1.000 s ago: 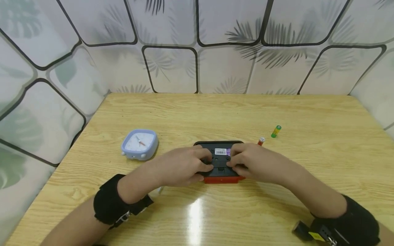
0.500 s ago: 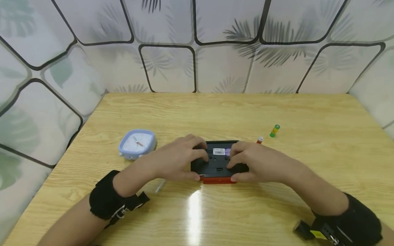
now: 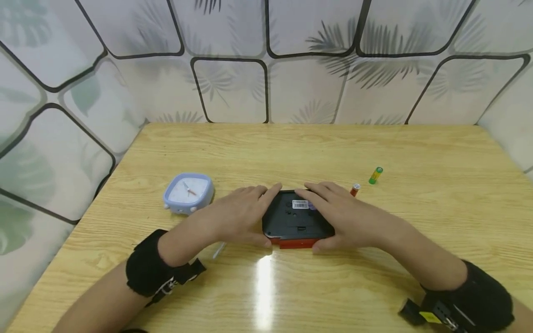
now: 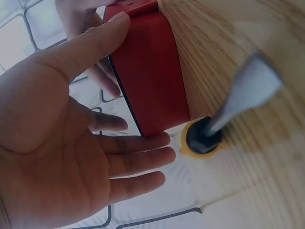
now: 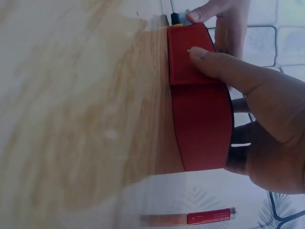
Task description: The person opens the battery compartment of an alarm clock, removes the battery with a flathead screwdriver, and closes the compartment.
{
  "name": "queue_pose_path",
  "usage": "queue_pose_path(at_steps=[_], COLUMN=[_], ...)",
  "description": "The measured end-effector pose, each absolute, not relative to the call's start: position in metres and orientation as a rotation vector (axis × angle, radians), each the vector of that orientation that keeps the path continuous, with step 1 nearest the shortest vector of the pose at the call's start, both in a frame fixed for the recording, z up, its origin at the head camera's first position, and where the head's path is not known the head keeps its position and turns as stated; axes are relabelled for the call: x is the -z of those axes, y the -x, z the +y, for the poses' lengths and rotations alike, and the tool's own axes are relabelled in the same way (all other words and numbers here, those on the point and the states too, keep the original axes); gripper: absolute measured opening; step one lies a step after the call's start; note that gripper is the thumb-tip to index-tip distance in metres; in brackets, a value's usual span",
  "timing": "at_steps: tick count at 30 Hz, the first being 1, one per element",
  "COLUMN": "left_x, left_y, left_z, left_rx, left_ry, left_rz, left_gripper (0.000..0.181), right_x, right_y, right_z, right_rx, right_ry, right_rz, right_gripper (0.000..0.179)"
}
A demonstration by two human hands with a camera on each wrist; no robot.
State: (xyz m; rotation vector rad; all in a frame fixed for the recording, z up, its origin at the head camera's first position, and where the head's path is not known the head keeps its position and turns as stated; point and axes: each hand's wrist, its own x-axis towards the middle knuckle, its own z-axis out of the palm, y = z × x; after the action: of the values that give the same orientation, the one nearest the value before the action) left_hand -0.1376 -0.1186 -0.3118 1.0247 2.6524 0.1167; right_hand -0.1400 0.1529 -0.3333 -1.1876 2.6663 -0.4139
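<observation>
A red box-like device (image 4: 150,76) lies on the table with its black back (image 3: 297,219), which carries a barcode label, facing up. My left hand (image 3: 239,215) holds its left end, thumb on the near red side and fingers reaching to the far edge. At the right end my right hand (image 3: 351,217) holds it likewise; in the right wrist view its thumb rests on the red side and the fingers lie behind the box. Part of the right end is hidden under that hand. What the device is, I cannot tell.
Left on the table stands a blue alarm clock (image 3: 189,193). A red battery (image 3: 355,189) and a green-yellow one (image 3: 375,175) are beyond my right hand. Beside the device's left end lies a screwdriver (image 4: 205,136) with a flat metal blade. A patterned cloth (image 3: 308,88) hangs behind the table.
Both hands' fingers were bent over the black back a second ago. They have since spread outward to the device's edges, uncovering more of the back. The device stays about where it was.
</observation>
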Motion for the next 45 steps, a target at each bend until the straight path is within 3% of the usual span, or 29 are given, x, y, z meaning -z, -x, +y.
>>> queue_pose_path(at_steps=[9, 15, 28, 32, 36, 42, 45], left_x=[0.304, 0.293, 0.287, 0.294, 0.302, 0.304, 0.304], left_y=[0.138, 0.139, 0.149, 0.152, 0.149, 0.137, 0.131], left_z=[-0.120, -0.125, -0.134, -0.130, -0.120, -0.102, -0.099], left_rx=[-0.181, -0.369, -1.333, -1.486, -1.522, -1.612, -1.667], left_ry=[-1.022, -0.997, -1.030, -1.005, -1.167, -1.407, -1.478], left_rz=[2.711, 2.790, 2.503, 2.325, 2.265, 2.207, 2.263], left_gripper=[0.129, 0.130, 0.140, 0.135, 0.129, 0.091, 0.098], right_x=[0.332, 0.323, 0.297, 0.297, 0.301, 0.310, 0.313], right_y=[0.142, 0.147, 0.155, 0.153, 0.149, 0.139, 0.133], right_z=[0.150, 0.157, 0.171, 0.170, 0.164, 0.151, 0.144], right_rx=[0.334, 0.391, 0.658, 0.861, 1.067, 1.228, 1.240], right_ry=[1.363, 1.481, 1.664, 1.678, 1.647, 1.654, 1.692], right_rz=[2.819, 2.931, 3.108, 3.084, 3.046, 2.942, 2.874], right_gripper=[0.108, 0.114, 0.113, 0.101, 0.098, 0.103, 0.103])
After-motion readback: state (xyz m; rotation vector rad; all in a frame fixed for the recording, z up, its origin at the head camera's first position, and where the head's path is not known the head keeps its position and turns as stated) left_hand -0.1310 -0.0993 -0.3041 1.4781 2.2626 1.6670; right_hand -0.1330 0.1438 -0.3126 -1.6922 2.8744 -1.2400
